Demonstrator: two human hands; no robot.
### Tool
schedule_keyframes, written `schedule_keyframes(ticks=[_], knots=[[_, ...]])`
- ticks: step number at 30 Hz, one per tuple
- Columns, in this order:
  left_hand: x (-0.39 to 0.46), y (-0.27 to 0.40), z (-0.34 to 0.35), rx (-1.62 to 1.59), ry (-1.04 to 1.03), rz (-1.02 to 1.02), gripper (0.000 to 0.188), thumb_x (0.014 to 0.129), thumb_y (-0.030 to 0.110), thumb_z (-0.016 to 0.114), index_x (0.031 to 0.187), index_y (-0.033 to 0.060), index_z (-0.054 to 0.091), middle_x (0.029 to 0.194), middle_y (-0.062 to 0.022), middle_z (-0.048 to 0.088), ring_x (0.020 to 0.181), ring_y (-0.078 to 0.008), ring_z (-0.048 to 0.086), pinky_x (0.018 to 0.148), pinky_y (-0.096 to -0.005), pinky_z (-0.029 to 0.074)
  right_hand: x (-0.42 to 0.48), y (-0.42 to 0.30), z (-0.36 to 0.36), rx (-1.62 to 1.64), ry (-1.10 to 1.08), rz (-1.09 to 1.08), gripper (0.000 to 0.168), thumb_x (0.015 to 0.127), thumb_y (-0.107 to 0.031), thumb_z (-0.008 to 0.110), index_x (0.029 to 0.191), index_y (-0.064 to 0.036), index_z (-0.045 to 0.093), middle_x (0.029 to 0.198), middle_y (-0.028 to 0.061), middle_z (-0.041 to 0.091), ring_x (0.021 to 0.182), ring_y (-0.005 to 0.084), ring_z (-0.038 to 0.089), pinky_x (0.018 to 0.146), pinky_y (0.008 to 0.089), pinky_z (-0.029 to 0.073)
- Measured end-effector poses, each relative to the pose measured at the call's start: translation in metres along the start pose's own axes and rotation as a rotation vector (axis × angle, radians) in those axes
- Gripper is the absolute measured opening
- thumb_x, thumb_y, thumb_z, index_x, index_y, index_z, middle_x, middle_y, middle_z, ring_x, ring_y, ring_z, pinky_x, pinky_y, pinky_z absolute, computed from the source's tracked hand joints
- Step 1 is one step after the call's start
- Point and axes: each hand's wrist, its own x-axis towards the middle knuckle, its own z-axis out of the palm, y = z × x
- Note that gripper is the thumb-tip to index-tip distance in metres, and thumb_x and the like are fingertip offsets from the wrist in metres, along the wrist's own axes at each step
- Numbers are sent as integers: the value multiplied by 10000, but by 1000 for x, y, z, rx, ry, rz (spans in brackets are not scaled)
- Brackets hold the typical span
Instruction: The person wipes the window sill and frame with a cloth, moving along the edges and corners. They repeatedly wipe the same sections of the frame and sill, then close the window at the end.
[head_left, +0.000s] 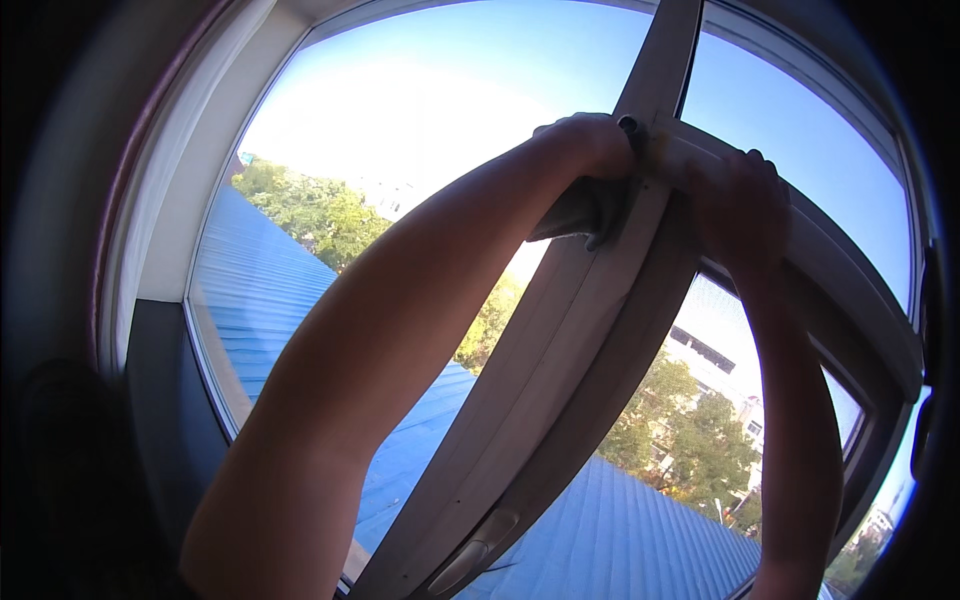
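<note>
Raised in front of me, my left hand (592, 142) is at the left side of the window's vertical mullion (559, 330). A grey cloth (581, 210) is bunched beneath that hand and lies against the mullion; the fingers themselves are mostly hidden behind the wrist. My right hand (739, 199) grips the horizontal transom (832, 240), just right of where it meets the mullion, with fingertips over its upper edge. A small dark round fitting or hole (628, 124) sits beside my left wrist.
Below on the sash is a window handle (472, 551). A large glass pane (420, 82) fills the left; a white curtain (161, 150) hangs beside it. Outside are a blue corrugated roof (262, 292), trees (315, 202) and a building (701, 349). A dark sill (161, 360) lies lower left.
</note>
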Motion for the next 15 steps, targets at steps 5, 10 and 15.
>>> schedule_keyframes(ticks=[5, 10, 15], knots=[[-49, 10, 7, -103, 62, -117, 444, 900, 385, 651, 1241, 105, 702, 1195, -112, 717, 1137, -277, 686, 947, -419, 533, -3, 1, -1, 9, -7, 24, 485, 906, -509, 643, 839, -29, 655, 882, 133, 656, 921, 288, 664, 836, 446, 519], [-37, 22, -2, -97, 261, -90, 407, 886, 321, 650, 1216, 91, 709, 1154, -110, 737, 1097, -286, 704, 919, -402, 545, 1, -1, -1, 39, 4, 18, 472, 908, -499, 642, 853, -30, 657, 890, 134, 659, 929, 304, 665, 840, 442, 518], [-21, 22, -6, -178, 233, -135, 448, 884, 352, 653, 1244, 89, 700, 1238, -130, 702, 1170, -289, 666, 983, -424, 508, 1, 0, -4, 34, -12, 15, 478, 913, -506, 632, 870, -31, 657, 897, 134, 658, 928, 307, 664, 843, 437, 517]])
